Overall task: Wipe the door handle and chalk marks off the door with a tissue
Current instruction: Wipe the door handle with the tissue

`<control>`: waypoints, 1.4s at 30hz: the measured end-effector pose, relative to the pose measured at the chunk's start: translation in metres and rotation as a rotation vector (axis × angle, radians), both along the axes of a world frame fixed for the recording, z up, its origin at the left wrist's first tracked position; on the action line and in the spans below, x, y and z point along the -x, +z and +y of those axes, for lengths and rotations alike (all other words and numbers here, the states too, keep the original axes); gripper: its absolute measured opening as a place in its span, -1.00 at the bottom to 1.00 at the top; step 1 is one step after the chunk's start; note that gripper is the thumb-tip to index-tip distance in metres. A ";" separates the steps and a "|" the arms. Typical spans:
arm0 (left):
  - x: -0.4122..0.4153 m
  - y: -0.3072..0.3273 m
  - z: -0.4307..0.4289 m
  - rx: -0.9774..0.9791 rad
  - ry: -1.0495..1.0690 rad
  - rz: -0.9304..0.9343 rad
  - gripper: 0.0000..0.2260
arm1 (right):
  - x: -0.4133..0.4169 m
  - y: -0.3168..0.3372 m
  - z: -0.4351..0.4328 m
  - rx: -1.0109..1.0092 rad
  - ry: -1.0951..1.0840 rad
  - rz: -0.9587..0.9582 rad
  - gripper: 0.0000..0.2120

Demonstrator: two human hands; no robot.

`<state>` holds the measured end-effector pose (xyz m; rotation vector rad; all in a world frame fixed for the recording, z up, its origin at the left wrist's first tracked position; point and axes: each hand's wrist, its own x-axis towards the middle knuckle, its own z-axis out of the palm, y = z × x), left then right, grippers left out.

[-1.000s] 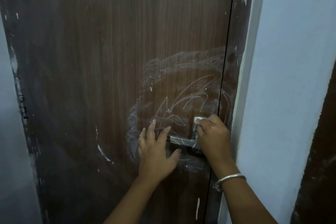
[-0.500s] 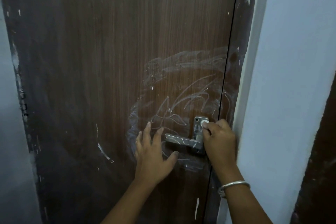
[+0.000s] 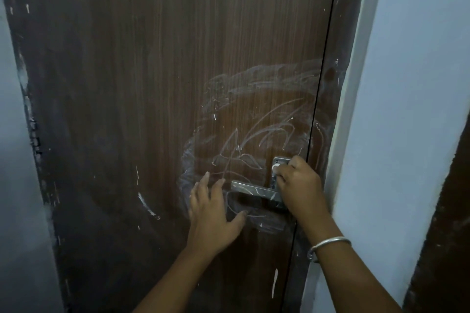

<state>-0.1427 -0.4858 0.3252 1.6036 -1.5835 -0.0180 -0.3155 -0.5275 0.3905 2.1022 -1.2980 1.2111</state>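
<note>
Tissue [image 3: 276,168]: one small white wad, pinched in the curled fingers of the right hand [image 3: 300,185] and pressed against the metal plate of the door handle [image 3: 254,189], just above the lever. Mostly hidden by those fingers, visible only as a pale bit. One handle, silver and streaked white, with its lever pointing left toward the left hand [image 3: 211,208] and ending just beside the fingertips. Left hand flat against the door [image 3: 152,84], fingers straight and spread, thumb stretched out under the lever, holding nothing. Two hands in all, one at either end of the lever, near each other but apart. Chalk marks [image 3: 267,134] above and around both hands: a tangle of thin scribbled lines right above the handle, ringed by one broad smeared band; single lines too tangled to count. A few separate white streaks lower left on the door. One silver bangle [image 3: 328,245] on the right wrist. One brown door, set against its frame [image 3: 340,58]; pale wall [image 3: 419,84] to the right.
</note>
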 end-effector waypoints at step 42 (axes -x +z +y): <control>0.005 0.005 0.003 0.029 -0.037 -0.054 -0.32 | 0.008 0.011 0.003 -0.164 -0.105 0.072 -0.83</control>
